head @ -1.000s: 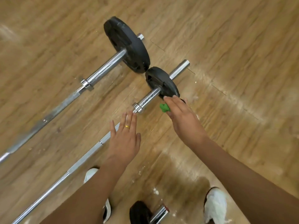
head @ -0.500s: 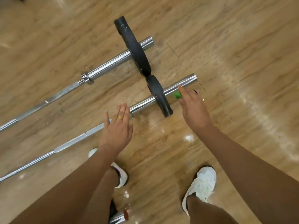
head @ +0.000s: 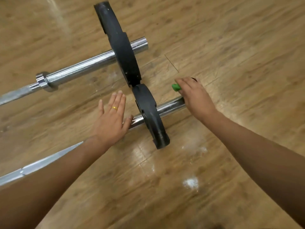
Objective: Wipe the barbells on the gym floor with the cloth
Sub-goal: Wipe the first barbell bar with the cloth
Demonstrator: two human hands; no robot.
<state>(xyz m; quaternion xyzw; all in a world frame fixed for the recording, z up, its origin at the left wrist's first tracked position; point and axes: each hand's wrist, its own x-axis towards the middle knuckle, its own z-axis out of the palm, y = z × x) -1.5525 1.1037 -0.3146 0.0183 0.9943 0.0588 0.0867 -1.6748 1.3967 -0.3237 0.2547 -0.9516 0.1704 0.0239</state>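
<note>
Barbells lie two abreast on the wooden floor (head: 231,47), past a few white smudges (head: 190,182) close in. The near barbell (head: 168,107) is the one within reach. Its long axis runs from lower left, under the left forearm, up and rightward to a chrome sleeve end that stops at the heel of the right hand (head: 195,98).

The left hand (head: 110,120) lies flat over the sleeve just left of the small plate (head: 151,116). Its fingers (head: 118,100) are straight and together and hold nothing. Whether the palm presses down cannot be told.

The right hand looks the better placed to wipe. Its knuckles are up and its fingers are curled round the green cloth (head: 176,87), of which only a bunched corner shows. The cloth sits just beside the sleeve tip, on its far side; contact cannot be told. Bare chrome stretches from there leftward to the small plate, so a stroke would likely follow that axis.

Farther off, the large plate (head: 121,45) appears to meet the small plate edge to edge. The far barbell (head: 79,69) lies roughly parallel, apart from both hands.
</note>
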